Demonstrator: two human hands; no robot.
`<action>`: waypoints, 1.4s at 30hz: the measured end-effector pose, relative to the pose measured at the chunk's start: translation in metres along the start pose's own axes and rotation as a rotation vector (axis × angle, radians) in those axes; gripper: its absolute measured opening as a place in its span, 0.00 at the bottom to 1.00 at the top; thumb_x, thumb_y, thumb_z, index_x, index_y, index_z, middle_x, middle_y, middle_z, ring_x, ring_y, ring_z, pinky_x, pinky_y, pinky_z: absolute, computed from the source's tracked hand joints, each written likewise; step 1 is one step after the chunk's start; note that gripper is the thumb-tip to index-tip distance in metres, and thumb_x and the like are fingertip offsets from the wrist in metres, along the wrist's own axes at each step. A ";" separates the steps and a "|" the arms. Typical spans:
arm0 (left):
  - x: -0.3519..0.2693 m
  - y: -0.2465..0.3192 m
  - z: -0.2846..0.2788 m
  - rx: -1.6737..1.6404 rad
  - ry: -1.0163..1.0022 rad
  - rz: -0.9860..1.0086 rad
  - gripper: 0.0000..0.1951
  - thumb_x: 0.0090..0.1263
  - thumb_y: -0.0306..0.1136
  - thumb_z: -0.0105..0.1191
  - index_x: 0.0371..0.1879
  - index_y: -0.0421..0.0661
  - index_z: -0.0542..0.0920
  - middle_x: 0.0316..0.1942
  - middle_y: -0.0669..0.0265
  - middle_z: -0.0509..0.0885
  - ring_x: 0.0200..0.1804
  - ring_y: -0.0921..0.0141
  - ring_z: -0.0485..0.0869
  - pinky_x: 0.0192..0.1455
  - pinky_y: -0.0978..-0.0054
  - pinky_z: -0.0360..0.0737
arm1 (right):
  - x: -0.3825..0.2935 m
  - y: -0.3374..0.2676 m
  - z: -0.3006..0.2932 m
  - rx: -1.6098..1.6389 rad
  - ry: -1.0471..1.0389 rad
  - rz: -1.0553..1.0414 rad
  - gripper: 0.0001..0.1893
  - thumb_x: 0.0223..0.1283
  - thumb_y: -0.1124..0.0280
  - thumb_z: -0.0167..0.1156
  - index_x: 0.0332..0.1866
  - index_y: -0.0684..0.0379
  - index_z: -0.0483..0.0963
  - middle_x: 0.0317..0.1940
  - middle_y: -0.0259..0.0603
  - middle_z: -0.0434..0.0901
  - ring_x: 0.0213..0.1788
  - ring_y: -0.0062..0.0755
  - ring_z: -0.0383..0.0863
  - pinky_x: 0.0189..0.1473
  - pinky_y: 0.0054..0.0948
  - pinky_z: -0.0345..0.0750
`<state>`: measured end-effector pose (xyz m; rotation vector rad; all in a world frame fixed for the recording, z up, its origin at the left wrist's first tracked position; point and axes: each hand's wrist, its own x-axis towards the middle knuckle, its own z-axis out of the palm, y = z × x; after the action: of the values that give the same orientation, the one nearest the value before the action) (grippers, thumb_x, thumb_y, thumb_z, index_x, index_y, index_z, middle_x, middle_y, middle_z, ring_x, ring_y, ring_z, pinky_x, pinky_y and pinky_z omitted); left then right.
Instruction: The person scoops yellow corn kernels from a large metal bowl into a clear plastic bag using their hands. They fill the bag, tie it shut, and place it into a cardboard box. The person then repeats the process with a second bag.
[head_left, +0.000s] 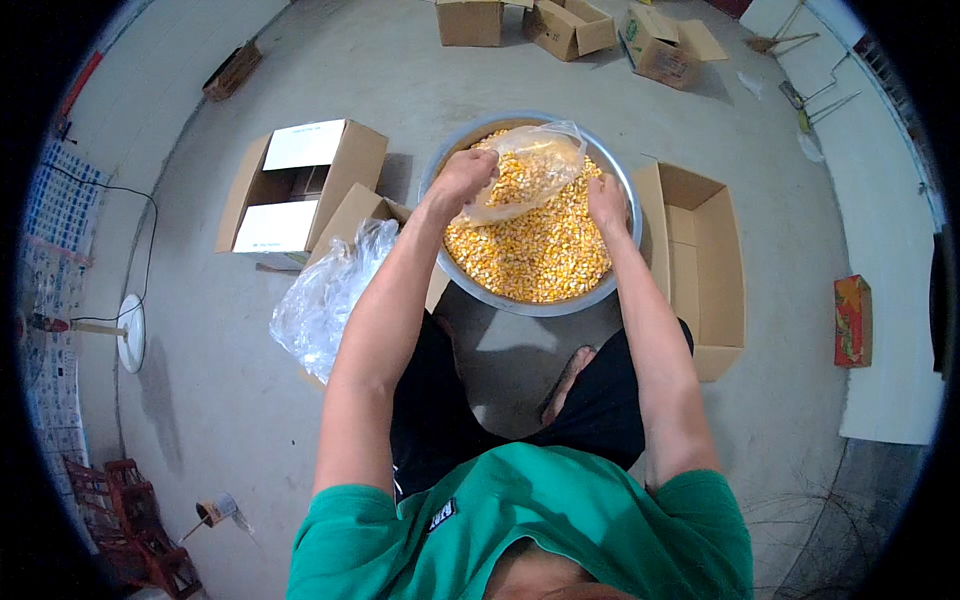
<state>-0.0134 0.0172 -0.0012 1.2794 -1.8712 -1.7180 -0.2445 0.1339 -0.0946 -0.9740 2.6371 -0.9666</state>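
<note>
A wide metal basin (525, 307) full of yellow corn kernels (540, 262) stands on the floor before me. Over the kernels lies a clear plastic bag (551, 142), with corn showing in or through it. My left hand (472, 176) is closed on the near left edge of this bag. At the basin's right side, my right hand (607, 199) is curled just above the kernels; whether it holds anything is hidden. A bundle of clear plastic bags (330, 292) rests beside my left forearm, on an open cardboard box.
An open cardboard box (682, 270) adjoins the basin's right side. Another box with white flaps (300, 146) stands to the left. Several open boxes (469, 22) are at the far side. A white-based stand (132, 334) and a red box (851, 322) are near the walls.
</note>
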 end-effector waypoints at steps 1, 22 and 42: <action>0.001 -0.002 -0.002 -0.001 -0.003 -0.004 0.14 0.66 0.44 0.45 0.23 0.49 0.75 0.17 0.77 0.67 0.19 0.80 0.62 0.21 0.78 0.60 | -0.006 0.002 0.002 -0.123 0.044 0.024 0.22 0.62 0.54 0.45 0.55 0.58 0.69 0.58 0.53 0.68 0.61 0.54 0.66 0.62 0.48 0.61; 0.007 -0.001 0.003 -0.039 0.020 0.014 0.13 0.66 0.44 0.47 0.22 0.50 0.75 0.17 0.76 0.68 0.17 0.79 0.63 0.19 0.78 0.60 | -0.071 -0.023 0.044 -0.143 0.014 -0.397 0.26 0.63 0.58 0.49 0.60 0.64 0.62 0.61 0.54 0.61 0.62 0.56 0.62 0.61 0.51 0.59; -0.001 0.002 0.003 -0.061 0.017 0.029 0.11 0.65 0.41 0.47 0.23 0.50 0.75 0.16 0.78 0.66 0.17 0.81 0.61 0.19 0.79 0.58 | -0.098 -0.013 0.023 -0.158 0.061 -0.714 0.10 0.54 0.65 0.61 0.35 0.58 0.70 0.34 0.45 0.69 0.39 0.47 0.73 0.38 0.43 0.73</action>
<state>-0.0162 0.0194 0.0001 1.2341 -1.8045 -1.7303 -0.1537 0.1763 -0.1098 -2.0287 2.4566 -0.9093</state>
